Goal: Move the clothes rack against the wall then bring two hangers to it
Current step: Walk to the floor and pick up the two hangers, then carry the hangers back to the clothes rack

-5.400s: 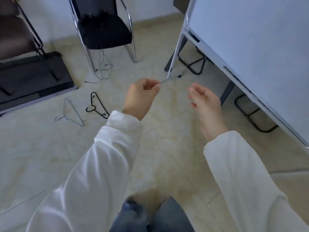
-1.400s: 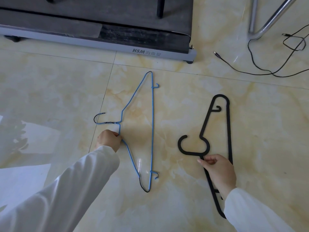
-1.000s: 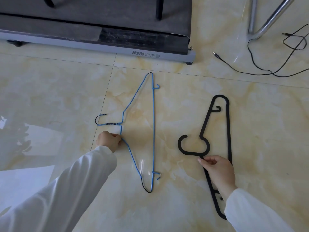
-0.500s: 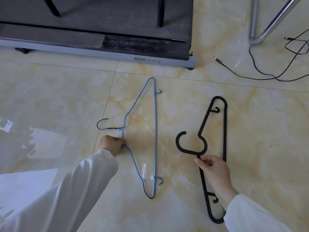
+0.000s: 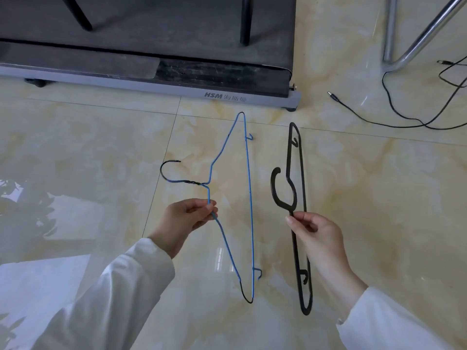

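A blue wire hanger [image 5: 249, 198] hangs in the air above the marble floor, its hook pointing left. My left hand [image 5: 188, 219] pinches its sloping wire just below the neck. To the right, a black plastic hanger [image 5: 300, 173] is held off the floor and turned nearly edge-on, hook to the left. My right hand [image 5: 316, 236] grips it below the hook. The clothes rack is out of view.
A dark treadmill deck [image 5: 151, 69] with a grey frame lies across the top of the view. A chrome chair leg [image 5: 389, 34] stands at the upper right, with a loose black cable [image 5: 394, 117] trailing on the floor beside it.
Both hangers lay flat on the floor with my hands on them. Both are now lifted off the floor, and the black one has turned nearly edge-on.
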Demonstrator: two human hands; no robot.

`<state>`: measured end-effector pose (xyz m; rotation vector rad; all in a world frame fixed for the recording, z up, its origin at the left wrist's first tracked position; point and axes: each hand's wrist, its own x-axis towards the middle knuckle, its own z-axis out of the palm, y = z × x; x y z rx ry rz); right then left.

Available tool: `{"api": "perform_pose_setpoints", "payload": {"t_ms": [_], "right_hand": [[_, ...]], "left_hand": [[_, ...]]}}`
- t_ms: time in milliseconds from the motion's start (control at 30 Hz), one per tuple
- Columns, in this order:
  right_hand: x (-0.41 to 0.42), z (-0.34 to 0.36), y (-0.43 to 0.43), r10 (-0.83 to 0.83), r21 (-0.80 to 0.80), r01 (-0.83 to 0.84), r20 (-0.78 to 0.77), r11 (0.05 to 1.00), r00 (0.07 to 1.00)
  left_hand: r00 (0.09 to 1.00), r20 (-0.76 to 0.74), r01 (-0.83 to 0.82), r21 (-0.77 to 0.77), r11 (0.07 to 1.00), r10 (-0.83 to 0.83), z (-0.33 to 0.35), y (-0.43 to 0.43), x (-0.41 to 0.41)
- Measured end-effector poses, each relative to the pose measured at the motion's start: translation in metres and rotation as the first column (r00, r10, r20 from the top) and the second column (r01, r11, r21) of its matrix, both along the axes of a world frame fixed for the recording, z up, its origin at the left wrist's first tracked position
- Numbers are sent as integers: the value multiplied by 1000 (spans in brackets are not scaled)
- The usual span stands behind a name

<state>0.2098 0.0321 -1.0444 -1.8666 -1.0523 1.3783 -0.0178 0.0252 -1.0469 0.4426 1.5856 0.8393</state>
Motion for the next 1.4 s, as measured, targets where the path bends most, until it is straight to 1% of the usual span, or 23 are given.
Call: {"api": "perform_pose_setpoints", "payload": {"t_ms": [100,267,400,600,767,967,1067,1167,1400], "right_hand": [[-6,13,11,-25,-4,25,-66,1000,997],[-16,33,29,-26,3,26,-147,1000,989],[-18,41,40,12,21,-9,-178,1000,984],[-17,47,41,-25,-5,25,-229,1000,973],[-19,48,40,-29,-21,24,-276,999,961],[-23,62,37,-40,-40,30,-298,999,954],[-22,89,30,-69,-69,50,-302,996,951],[-16,135,19,-82,-88,58,-313,994,946],[3,278,-10,-51,-97,24,-293,995,955]], "left_hand": [[999,5,40,32,999,-41,16,9,12],[992,79,97,45,994,-100,42,27,37],[979,117,160,58,985,-166,56,43,51],[967,161,194,30,981,-196,71,55,64],[962,201,178,37,983,-182,71,55,71],[961,201,188,37,982,-191,82,52,73],[962,222,161,14,987,-160,107,45,78],[961,247,129,-12,992,-122,151,33,86],[954,283,121,-76,990,-95,287,11,103]]}}
